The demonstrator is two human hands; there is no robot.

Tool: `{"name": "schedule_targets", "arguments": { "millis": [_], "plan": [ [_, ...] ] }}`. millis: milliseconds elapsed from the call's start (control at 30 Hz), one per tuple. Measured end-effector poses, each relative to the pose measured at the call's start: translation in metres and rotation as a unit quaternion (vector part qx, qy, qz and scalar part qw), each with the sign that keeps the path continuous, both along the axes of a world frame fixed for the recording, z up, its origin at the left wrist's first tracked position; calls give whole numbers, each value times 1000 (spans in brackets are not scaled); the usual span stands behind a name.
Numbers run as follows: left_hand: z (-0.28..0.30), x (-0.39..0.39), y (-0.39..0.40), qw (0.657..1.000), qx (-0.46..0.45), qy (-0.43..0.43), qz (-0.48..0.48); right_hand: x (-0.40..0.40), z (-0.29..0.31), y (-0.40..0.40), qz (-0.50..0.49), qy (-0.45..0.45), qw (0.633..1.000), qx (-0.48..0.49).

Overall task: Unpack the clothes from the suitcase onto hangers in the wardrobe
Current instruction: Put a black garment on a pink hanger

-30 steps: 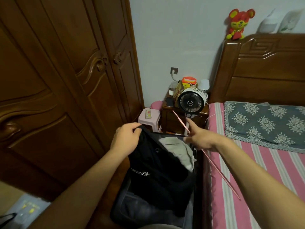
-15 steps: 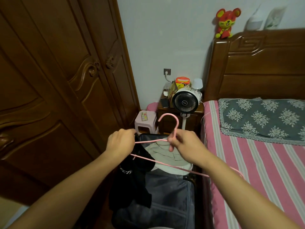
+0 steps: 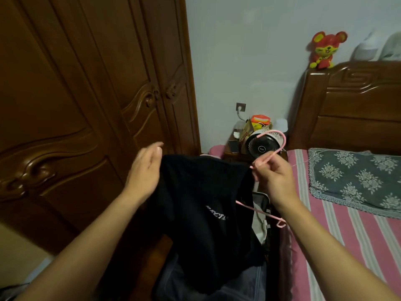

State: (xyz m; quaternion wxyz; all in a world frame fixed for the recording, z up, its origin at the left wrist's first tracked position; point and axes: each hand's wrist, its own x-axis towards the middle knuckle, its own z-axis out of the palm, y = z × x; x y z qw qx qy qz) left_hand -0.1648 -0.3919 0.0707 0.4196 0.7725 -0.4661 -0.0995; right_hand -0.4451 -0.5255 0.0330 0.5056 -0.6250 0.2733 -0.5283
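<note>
The black garment point(image 3: 201, 213) hangs limp over the open suitcase point(image 3: 261, 276) beside the bed's near edge, draped on the thin pink hanger point(image 3: 273, 146). The right hand point(image 3: 274, 174) pinches the hanger's neck; the left hand point(image 3: 144, 172) hovers flat-fingered at the shoulder. Soft, light cloth, likely to slide off, so best held at the shoulders.

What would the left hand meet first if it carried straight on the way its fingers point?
Probably the dark carved wooden wardrobe door: the open left hand points up and away beside the black garment, with nothing visible between, though depth is unclear.
</note>
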Motion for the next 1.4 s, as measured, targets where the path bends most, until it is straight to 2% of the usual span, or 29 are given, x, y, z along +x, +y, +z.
{"name": "schedule_targets", "arguments": {
  "millis": [67, 200, 333, 433, 500, 567, 700, 767, 833, 867, 933, 967, 1033, 1100, 1167, 1233, 1300, 1333, 1367, 1400],
  "plan": [
    [-7, -6, 2, 998, -2, 37, -45, -2, 3, -4, -10, -11, 1000, -2],
    [10, -8, -3, 997, -62, -40, -35, -13, 1, -4, 18, -34, 999, 15],
    [49, 8, -9, 995, -28, 11, -98, -25, 2, 1, 9, -41, 999, 1],
    [57, 13, -4, 990, -28, -63, -119, -28, 6, -1, -50, -88, 995, 4],
    [58, 11, -1, 986, -66, -118, -93, -29, 8, -3, -53, -118, 992, 6],
    [58, 17, 0, 986, -93, -134, -41, -30, 10, -3, -38, -118, 992, 4],
    [64, 25, -2, 986, -34, -157, 47, -28, 18, -3, -27, -82, 996, -3],
    [75, 1, 1, 983, -70, -168, 38, -20, 24, 0, -22, -65, 998, -14],
    [86, -37, 5, 955, -125, -266, -36, -10, 31, 5, -18, -41, 998, -39],
    [86, -54, 5, 926, -113, -350, -81, -5, 36, 8, -12, -22, 998, -56],
    [76, -79, 1, 858, -31, -494, -138, 2, 47, 14, 5, 0, 997, -80],
    [70, -86, 0, 837, 5, -529, -140, 3, 54, 15, 16, 1, 996, -84],
    [61, -88, -4, 821, 29, -554, -132, 4, 64, 12, 23, 20, 996, -83],
    [61, -89, -9, 831, 31, -538, -139, 9, 73, 7, 31, 72, 992, -98],
    [63, -90, -16, 856, 41, -491, -155, 19, 79, 3, 14, 152, 979, -134],
    [64, -89, -21, 880, 47, -448, -153, 22, 78, 4, -90, 226, 946, -216],
    [63, -84, -23, 900, 54, -407, -146, 15, 62, 20, -223, 157, 920, -281],
    [62, -81, -23, 909, 57, -388, -140, 10, 43, 30, -251, 121, 912, -299],
    [62, -78, -21, 915, 60, -374, -138, 8, 17, 40, -257, 140, 905, -308],
    [63, -75, -20, 920, 57, -363, -139, 6, -13, 47, -244, 211, 901, -289]
  ]
}}
